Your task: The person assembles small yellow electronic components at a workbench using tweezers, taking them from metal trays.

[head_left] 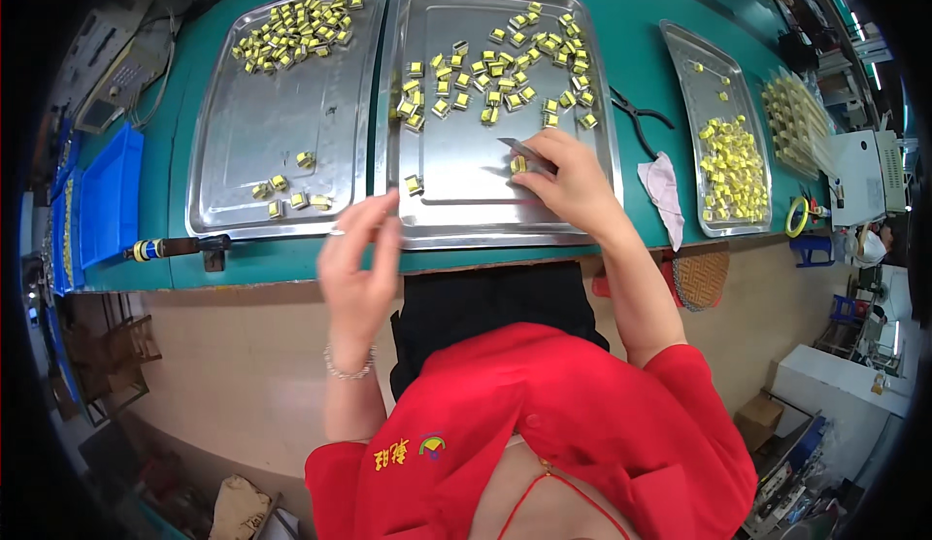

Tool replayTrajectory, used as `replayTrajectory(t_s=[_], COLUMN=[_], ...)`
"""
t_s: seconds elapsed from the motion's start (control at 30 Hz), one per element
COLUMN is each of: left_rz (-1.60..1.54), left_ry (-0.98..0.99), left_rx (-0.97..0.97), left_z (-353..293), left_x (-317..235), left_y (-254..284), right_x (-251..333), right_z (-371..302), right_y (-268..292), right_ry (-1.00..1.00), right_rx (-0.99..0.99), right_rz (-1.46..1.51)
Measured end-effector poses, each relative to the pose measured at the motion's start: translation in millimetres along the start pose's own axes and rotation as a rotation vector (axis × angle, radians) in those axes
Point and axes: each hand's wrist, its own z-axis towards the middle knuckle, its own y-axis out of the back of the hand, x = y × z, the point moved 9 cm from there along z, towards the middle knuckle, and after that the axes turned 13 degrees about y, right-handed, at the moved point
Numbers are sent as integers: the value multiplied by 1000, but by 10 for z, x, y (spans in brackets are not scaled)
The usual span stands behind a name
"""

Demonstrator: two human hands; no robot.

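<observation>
Small block-shaped component (518,164), yellow-wrapped with metallic grey sides, held in the right hand (573,179) above the middle tray (466,173). Flat grey tool (527,151) in the same grip, its pointed tip directed leftward. Similar component (415,185) lying singly near the tray's left rim, just beside the left hand (359,268).

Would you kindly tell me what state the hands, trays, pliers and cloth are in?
Right hand: gripping a slim grey tool, yellow part at fingertips
Left hand: open, blurred, nothing visibly held
Left tray: partly filled
Middle tray: partly filled, scattered
Right tray: partly filled, heaped
Pliers: handles apart
Pink cloth: wrinkled
</observation>
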Motion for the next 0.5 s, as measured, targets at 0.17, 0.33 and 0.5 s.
replayTrajectory(t_s=[0.17, 0.33, 0.5], left_rz=[-600, -875, -1004], left_ry=[292, 492, 684], left_rx=[387, 581, 598], left_z=[-158, -250, -394], left_x=[78, 152, 195], left_y=[-848, -1205, -1300], right_x=[252, 467, 344], right_z=[-260, -433, -681], right_y=[-37, 99, 100], right_ry=[-263, -165, -184], right_rx=[62, -2, -79], right_rz=[709, 710, 593])
